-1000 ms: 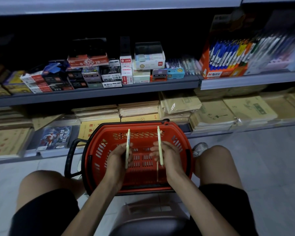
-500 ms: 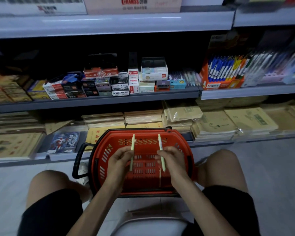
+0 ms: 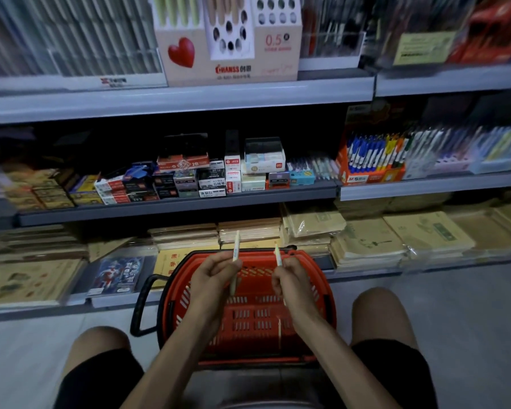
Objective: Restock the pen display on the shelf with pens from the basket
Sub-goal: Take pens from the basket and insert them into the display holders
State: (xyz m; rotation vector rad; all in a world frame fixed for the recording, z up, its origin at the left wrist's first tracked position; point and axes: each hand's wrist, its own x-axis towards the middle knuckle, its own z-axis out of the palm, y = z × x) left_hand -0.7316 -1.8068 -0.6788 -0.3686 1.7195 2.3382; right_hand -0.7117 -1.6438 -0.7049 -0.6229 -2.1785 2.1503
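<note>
A red plastic basket (image 3: 326, 293) stands on the floor between my knees. My left hand (image 3: 210, 276) grips a pale green pen (image 3: 235, 246) that points up and away. My right hand (image 3: 289, 278) holds a second pale green pen (image 3: 277, 253) the same way. Both hands hover over the basket. One more pen (image 3: 279, 330) lies on the basket floor. A cardboard pen display (image 3: 227, 39) with a red heart and round holes stands on the top shelf, with several green pens in its left part.
Shelves (image 3: 177, 95) fill the view ahead. The middle shelf carries small stationery boxes (image 3: 195, 178) and an orange box of blue pens (image 3: 369, 160). Stacks of brown notebooks (image 3: 366, 237) lie on the lowest shelf. The basket's black handle (image 3: 140, 308) sticks out left. Grey floor lies to the right.
The view has tilted upward, so the top shelf with the cardboard pen display has come into sight. Both hands have lifted slightly with their pens, still over the basket.
</note>
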